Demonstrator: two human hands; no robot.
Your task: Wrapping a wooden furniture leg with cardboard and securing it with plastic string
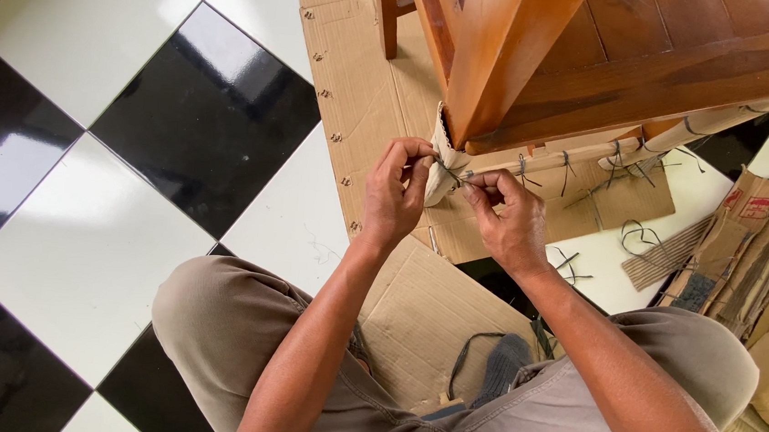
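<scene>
We see the checkered black and white tile floor [108, 130] filling the left half of the view, with a flattened cardboard sheet [359, 77] spread over it from the upper middle down toward the person's knees. On that cardboard stands a reddish-brown wooden furniture piece [635, 53], its leg [498, 51] coming down at a slant toward the hands. Along the lower rail a strip of corrugated paper wrap [572, 158] is bound on by several dark string ties [566, 171], and the wrap folds round the foot of the leg. At the right edge of the floor lies a heap of torn cardboard scraps [748, 245], with loose string pieces [639, 236] beside it. Our left hand [395, 194] is curled almost closed, fingertips pinched on the paper wrap at the leg's foot. Our right hand [508, 217] is likewise nearly closed, thumb and forefinger pinching a thin dark string [452, 174] that runs between the two hands, just beside the wrapped corner.
</scene>
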